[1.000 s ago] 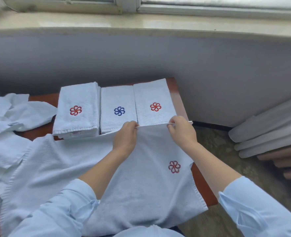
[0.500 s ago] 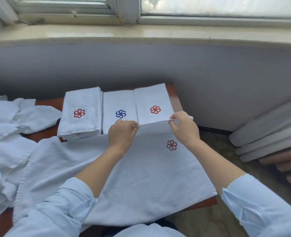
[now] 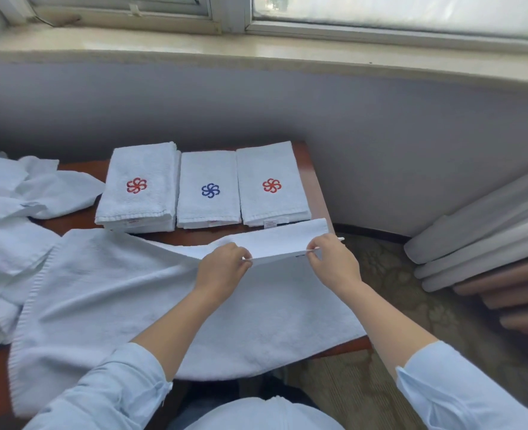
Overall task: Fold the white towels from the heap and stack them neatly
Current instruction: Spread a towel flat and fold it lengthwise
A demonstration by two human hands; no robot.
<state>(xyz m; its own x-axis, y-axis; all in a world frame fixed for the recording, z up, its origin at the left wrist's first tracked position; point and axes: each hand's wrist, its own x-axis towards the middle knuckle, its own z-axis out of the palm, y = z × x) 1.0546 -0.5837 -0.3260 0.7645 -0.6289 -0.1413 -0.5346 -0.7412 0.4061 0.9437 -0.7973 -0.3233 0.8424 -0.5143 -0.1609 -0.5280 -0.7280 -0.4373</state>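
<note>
Your left grip (image 3: 222,268) and right grip (image 3: 334,262) each pinch the raised fold of the white towel (image 3: 126,293) between thumb and fingers, holding it taut between them. On your side of the grips the towel lies spread on the table (image 3: 313,184) and overhangs its near edge. Just beyond the grips stand three folded stacks side by side: left stack (image 3: 141,184), middle stack (image 3: 208,190), right stack (image 3: 272,184). Well left of the left grip lies the unfolded heap (image 3: 5,231).
</note>
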